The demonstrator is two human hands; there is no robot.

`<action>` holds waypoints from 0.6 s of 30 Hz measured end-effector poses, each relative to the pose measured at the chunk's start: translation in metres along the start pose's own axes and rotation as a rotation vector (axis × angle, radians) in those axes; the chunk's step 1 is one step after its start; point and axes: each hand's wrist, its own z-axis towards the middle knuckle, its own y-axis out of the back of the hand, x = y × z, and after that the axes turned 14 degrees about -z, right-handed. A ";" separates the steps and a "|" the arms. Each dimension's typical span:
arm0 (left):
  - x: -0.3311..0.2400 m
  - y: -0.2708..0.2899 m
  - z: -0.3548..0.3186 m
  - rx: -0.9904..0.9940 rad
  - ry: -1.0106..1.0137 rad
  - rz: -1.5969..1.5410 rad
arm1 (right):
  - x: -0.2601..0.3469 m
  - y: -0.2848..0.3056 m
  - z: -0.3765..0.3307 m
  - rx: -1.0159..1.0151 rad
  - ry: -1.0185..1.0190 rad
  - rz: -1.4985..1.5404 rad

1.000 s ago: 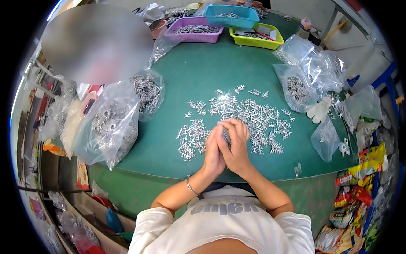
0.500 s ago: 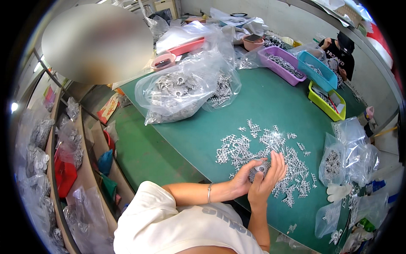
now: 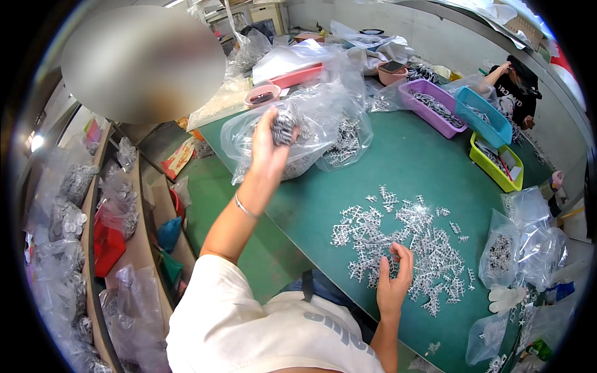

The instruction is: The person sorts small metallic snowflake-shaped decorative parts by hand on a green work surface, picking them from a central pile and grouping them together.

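Head camera view: a worker's left hand [image 3: 268, 152], arm stretched out over the green table [image 3: 404, 155], grips a ribbed grey metal bundle [image 3: 285, 128] in front of a large clear plastic bag [image 3: 314, 140] filled with similar grey parts. The bundle sits at the ends of the left fingers, on the side away from the wearer, and overlaps the bag in the picture; with the blur, whether it hangs above the bag or touches its film cannot be told. Rounded and compact, it shows no clear long axis. The left hand is by far the nearer to the bag, its fingers closed round the bundle's sides. Well apart, the right hand [image 3: 396, 280] rests at the near edge of a spread of small silvery branched pieces [image 3: 435, 248], fingers loosely curled, thumb standing off from them with a plain gap and nothing visible in the grasp. A second clear bag [image 3: 345, 143] of grey parts sits just beside the first, on its right. Across the table stand purple [image 3: 407, 94], blue and yellow-green trays, near a co-worker in a black shirt [image 3: 517, 102].
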 end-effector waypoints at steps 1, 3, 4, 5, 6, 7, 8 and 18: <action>-0.005 -0.004 0.006 -0.007 -0.034 0.038 | 0.000 -0.001 0.000 0.016 -0.001 -0.002; -0.012 -0.005 0.020 0.003 -0.074 0.079 | 0.001 -0.003 0.000 0.049 -0.002 -0.003; -0.012 -0.004 0.026 0.018 -0.078 0.076 | 0.000 -0.003 0.000 0.061 -0.002 -0.009; -0.012 -0.002 0.029 0.033 -0.083 0.074 | -0.002 -0.005 0.000 0.074 -0.001 -0.015; -0.012 0.000 0.029 -0.010 -0.115 0.134 | -0.003 -0.006 -0.001 0.088 -0.001 -0.019; -0.008 -0.009 0.019 -0.055 -0.137 0.191 | -0.003 -0.006 -0.001 0.082 -0.001 -0.021; -0.005 -0.012 0.014 -0.100 -0.160 0.249 | -0.003 -0.006 -0.001 0.077 -0.002 -0.022; -0.002 0.024 0.044 -0.031 -0.212 0.582 | -0.015 0.015 -0.001 0.087 -0.046 -0.084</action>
